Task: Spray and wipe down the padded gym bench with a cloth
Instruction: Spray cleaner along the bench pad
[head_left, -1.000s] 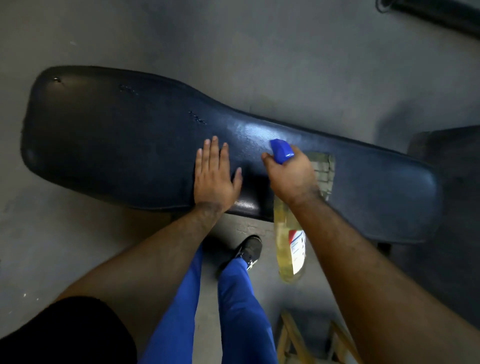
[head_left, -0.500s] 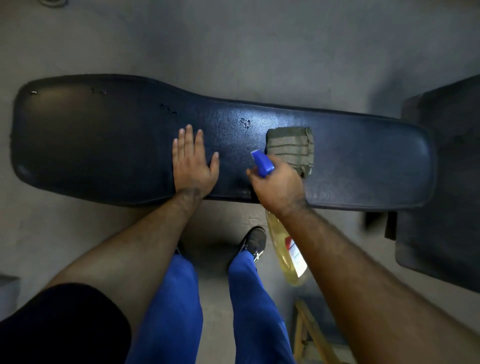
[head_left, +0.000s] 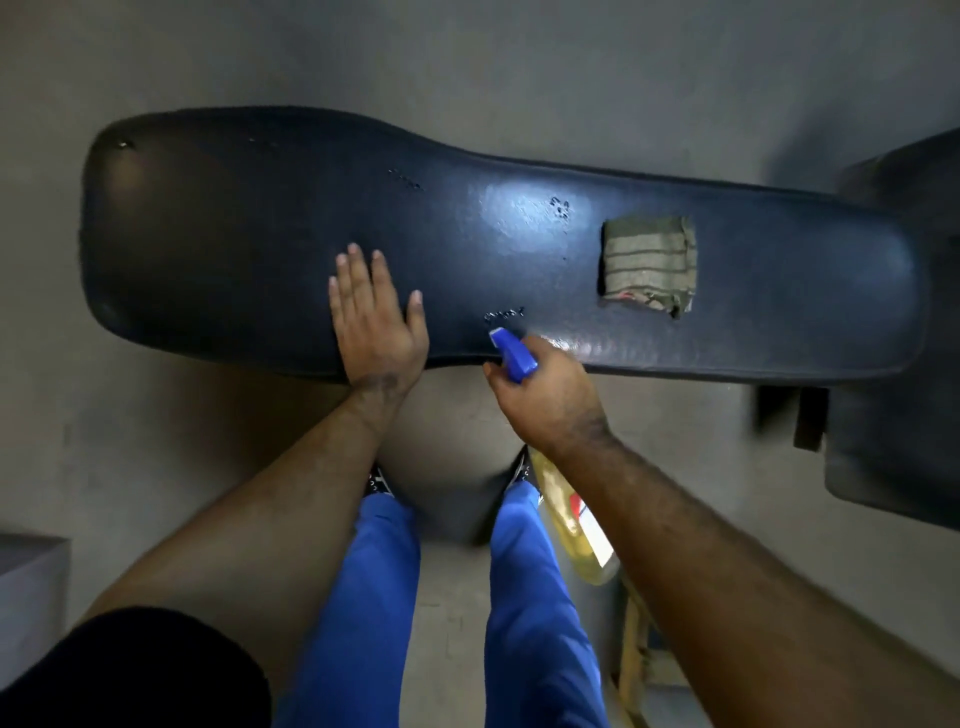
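Cloth (head_left: 648, 264) lies beyond right hand's (head_left: 545, 400) grip.

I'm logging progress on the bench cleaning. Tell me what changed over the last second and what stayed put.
The right hand, gripping the yellow spray bottle with the blue nozzle, drew back from over the folded olive striped cloth to the near edge of the black padded bench, uncovering the cloth. Nothing was picked up or released. The left hand stayed flat on the padding, and the cloth stayed on the bench.
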